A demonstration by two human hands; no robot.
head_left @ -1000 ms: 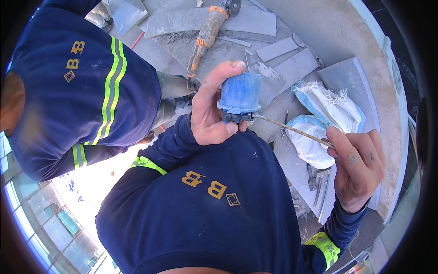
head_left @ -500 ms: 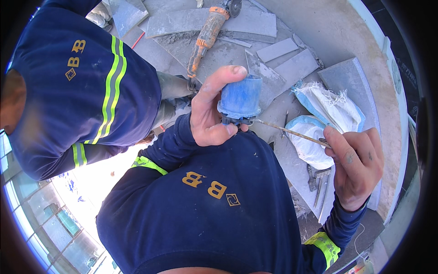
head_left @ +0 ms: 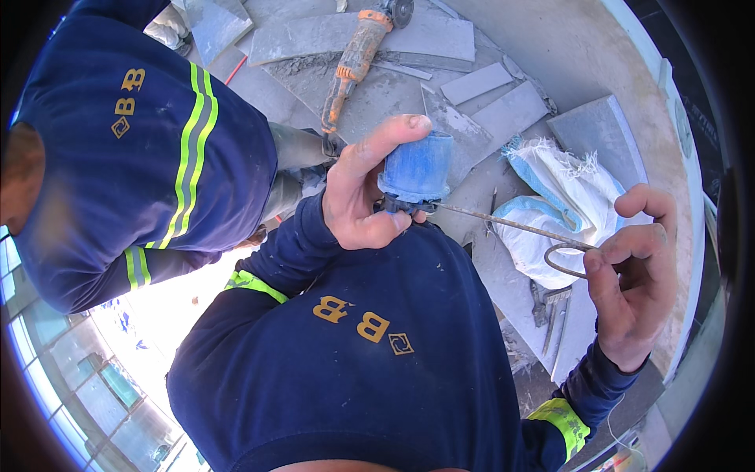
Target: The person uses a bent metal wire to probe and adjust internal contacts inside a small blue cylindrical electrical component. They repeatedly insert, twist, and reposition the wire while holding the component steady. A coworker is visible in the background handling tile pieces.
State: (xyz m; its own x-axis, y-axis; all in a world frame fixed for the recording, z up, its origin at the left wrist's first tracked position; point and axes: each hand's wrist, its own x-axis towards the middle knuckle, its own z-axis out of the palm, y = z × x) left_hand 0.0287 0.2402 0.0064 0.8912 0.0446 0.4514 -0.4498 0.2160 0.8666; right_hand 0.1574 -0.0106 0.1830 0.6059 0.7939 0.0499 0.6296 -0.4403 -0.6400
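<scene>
A blue, cup-shaped cylinder (head_left: 415, 167) with a darker blue lower end is held up in front of my chest. My left hand (head_left: 363, 189) is closed round it, thumb and fingers on its left side and under its lower end. From that lower end a thin metal rod (head_left: 511, 223) runs right and bends into a loop at its far end. My right hand (head_left: 635, 275) pinches the loop between thumb and fingertip, with other fingers lifted and curled. Where the rod's tip meets the cylinder is partly hidden, so I cannot tell how deep it reaches.
A dusty angle grinder (head_left: 358, 59) with orange parts lies ahead among grey stone slabs (head_left: 370, 38). White and blue woven sacks (head_left: 566, 212) lie to the right, near a curved wall (head_left: 582, 43). Several metal tools (head_left: 554, 318) lie below. A co-worker (head_left: 149, 157) bends close on the left.
My right hand has moved right and turned, and its upper fingers have lifted. The rod's loop now shows. My left hand and the blue cylinder have hardly moved.
</scene>
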